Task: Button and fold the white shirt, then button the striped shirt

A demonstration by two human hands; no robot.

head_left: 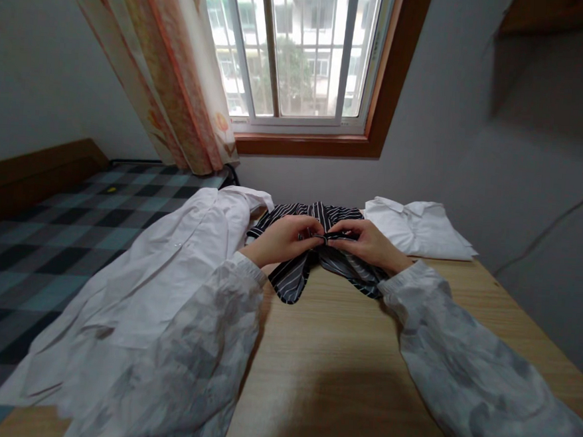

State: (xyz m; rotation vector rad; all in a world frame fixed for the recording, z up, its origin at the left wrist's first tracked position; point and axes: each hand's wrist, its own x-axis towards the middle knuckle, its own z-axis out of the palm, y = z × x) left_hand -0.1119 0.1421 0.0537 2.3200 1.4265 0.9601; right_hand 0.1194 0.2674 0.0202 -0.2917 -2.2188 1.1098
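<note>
A dark shirt with thin white stripes (295, 275) lies bunched on the wooden table (331, 368), near its far edge. My left hand (283, 238) and my right hand (364, 242) meet over it, fingertips pinched together on a fold of the striped cloth at the middle. Both hands are closed on the fabric. Grey patterned sleeves cover both my forearms. What the fingertips hold beyond the cloth is too small to make out.
A white shirt (168, 270) sprawls over the table's left edge onto a bed with a dark checked cover (34, 247). A folded white shirt (418, 229) lies at the back right. A window (303, 53) and a patterned curtain (181, 84) stand behind.
</note>
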